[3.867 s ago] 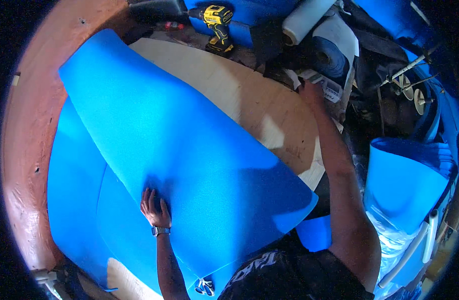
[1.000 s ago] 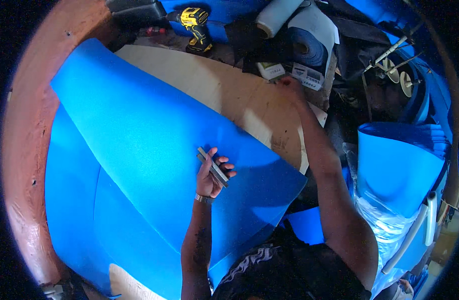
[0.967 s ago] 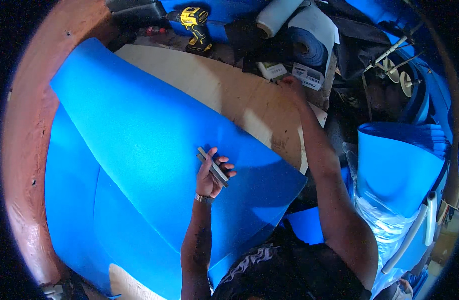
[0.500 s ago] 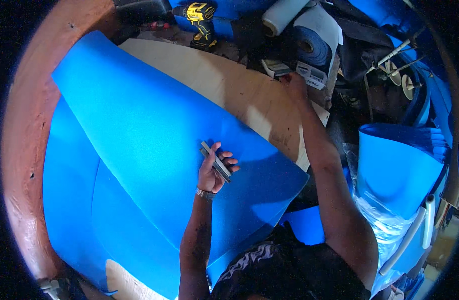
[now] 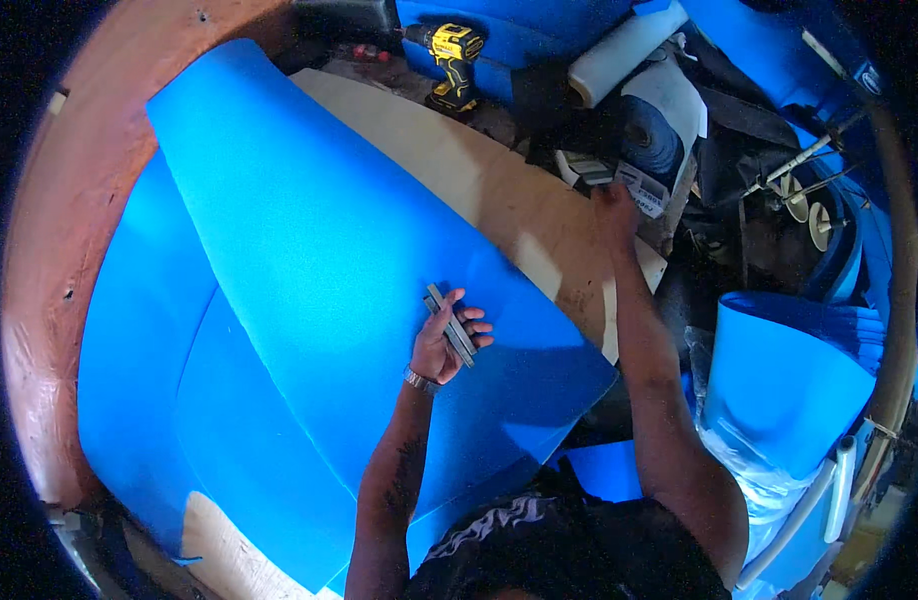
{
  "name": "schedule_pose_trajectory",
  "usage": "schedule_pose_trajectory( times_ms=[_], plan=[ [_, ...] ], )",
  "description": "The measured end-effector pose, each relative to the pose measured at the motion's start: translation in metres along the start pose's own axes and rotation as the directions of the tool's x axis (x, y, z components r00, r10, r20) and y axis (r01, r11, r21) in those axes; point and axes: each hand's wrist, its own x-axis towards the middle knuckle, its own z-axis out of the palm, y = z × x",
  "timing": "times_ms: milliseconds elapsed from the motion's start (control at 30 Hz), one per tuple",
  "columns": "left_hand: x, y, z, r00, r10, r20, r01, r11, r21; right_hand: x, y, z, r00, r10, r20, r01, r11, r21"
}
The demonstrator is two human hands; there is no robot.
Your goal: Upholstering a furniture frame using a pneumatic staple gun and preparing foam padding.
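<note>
My left hand (image 5: 445, 345) is closed around a few grey metal staple strips (image 5: 451, 325), held palm up over the large blue foam sheet (image 5: 329, 230). A metal-banded watch (image 5: 421, 380) circles that wrist. My right hand (image 5: 616, 208) reaches far forward, its fingers curled beside a small white printed box (image 5: 642, 190). Just left of those fingers lies an open carton (image 5: 584, 168) with grey strips showing in it. Whatever the right fingertips grip is hidden.
A pale plywood board (image 5: 479, 170) lies partly under the foam. Behind it stands a yellow-and-black cordless drill (image 5: 453, 65). Dark rolled material (image 5: 647, 140) and a white roll (image 5: 624, 55) are at the back right. Rolled blue foam (image 5: 779, 380) stands at the right, near a brown padded edge (image 5: 54, 280) opposite.
The whole view has shifted, so things sit lower and further right at the back. My left hand keeps the staple strips; my right hand stays beside the boxes.
</note>
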Motion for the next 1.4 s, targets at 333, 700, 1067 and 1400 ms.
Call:
schedule_pose_trajectory(
  times_ms=[333,700,1067,1400],
  plan=[
    [0.000,-0.010,0.014,0.989,0.094,-0.114,-0.083,0.992,0.094,-0.110,-0.056,-0.102,0.993,0.060,-0.105,-0.038,0.979,0.201],
    [-0.103,-0.031,0.085,0.884,0.299,-0.360,-0.382,0.906,-0.184,-0.277,-0.195,-0.110,0.621,-0.784,0.017,0.580,0.474,0.663],
    [-0.419,-0.037,-0.013,0.339,0.855,-0.393,-0.895,0.422,0.146,-0.503,-0.329,-0.112,0.421,-0.875,0.241,0.062,0.293,0.954],
    [-0.816,-0.209,-0.077,-0.458,0.654,-0.602,-0.613,0.258,0.747,-0.844,-0.472,-0.161,-0.185,-0.954,0.235,-0.365,0.289,0.885]
  ],
)
